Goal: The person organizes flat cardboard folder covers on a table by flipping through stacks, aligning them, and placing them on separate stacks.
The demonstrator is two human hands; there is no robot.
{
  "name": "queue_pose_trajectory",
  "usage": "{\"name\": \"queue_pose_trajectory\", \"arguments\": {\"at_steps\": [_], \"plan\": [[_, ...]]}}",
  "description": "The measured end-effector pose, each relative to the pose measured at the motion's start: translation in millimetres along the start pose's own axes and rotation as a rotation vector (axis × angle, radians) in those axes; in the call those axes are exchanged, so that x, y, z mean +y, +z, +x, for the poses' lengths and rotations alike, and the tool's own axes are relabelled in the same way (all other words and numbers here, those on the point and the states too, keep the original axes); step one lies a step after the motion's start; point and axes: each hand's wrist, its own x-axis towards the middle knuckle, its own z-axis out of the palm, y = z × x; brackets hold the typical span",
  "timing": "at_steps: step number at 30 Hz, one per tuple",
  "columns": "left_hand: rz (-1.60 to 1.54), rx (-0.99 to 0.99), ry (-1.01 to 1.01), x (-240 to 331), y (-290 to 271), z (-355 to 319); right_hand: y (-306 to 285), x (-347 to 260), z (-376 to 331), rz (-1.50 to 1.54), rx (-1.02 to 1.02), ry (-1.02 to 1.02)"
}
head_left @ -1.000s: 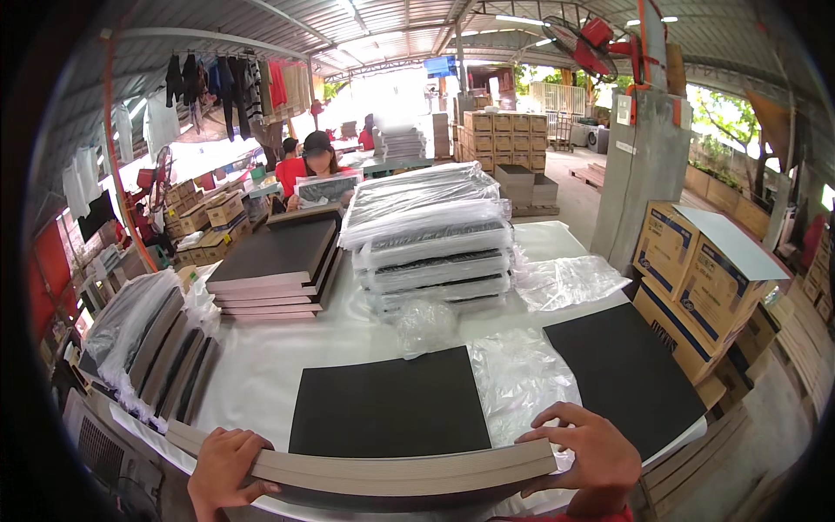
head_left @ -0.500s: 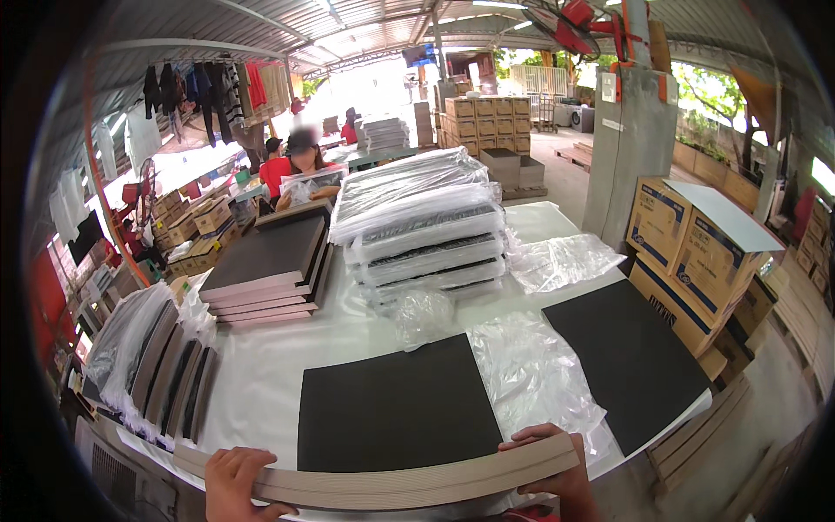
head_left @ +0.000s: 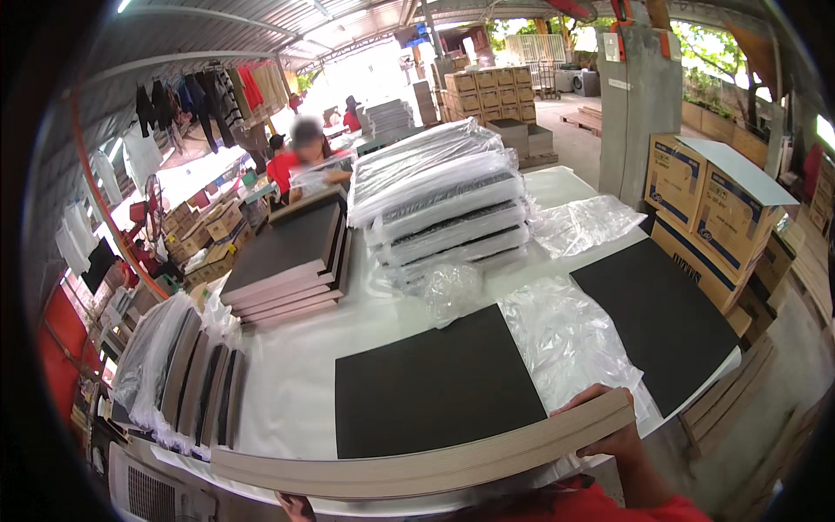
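Observation:
A long stack of grey-brown boards (head_left: 417, 474), its layered edge turned up toward me, lies across the near edge of the table. My right hand (head_left: 600, 435) is closed around its right end. Below the left part of the stack, my left hand (head_left: 296, 507) shows only some fingers against its underside; the rest is hidden. Just beyond the boards, a black sheet (head_left: 435, 383) lies flat. Clear plastic wrap (head_left: 570, 344) separates it from a second black sheet (head_left: 657, 317) on the right.
Plastic-wrapped black panels (head_left: 444, 196) are piled mid-table, beside dark boards with pink edges (head_left: 283, 261). More wrapped panels (head_left: 178, 374) stand at the left. Crumpled plastic (head_left: 452, 291) lies before the pile. Cardboard boxes (head_left: 704, 217) stand right. A person (head_left: 304, 165) handles plastic beyond the table.
The left hand has shifted from the stack's left end to beneath it, and the stack's right end sits higher. The whole view has swung, moving the table's contents rightward.

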Motion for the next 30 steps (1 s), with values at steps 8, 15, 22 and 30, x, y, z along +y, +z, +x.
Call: {"name": "queue_pose_trajectory", "arguments": {"at_steps": [8,15,22,30], "plan": [[0.035,-0.091,-0.419,-75.3,-50.3,-18.6,9.5,-4.0,3.9,0.012,0.029,0.024],[-0.165,-0.126,-0.126,-111.2,-15.2,-18.9,-20.6,21.7,-5.0,-0.055,0.117,0.036],[0.158,-0.035,0.153,-115.2,-48.1,-29.8,-49.3,59.6,56.1,0.414,-0.087,0.285],[0.144,0.028,-0.026,-78.0,-3.1,-15.2,-137.1,306.2,153.2,-1.333,0.084,0.467]]}}
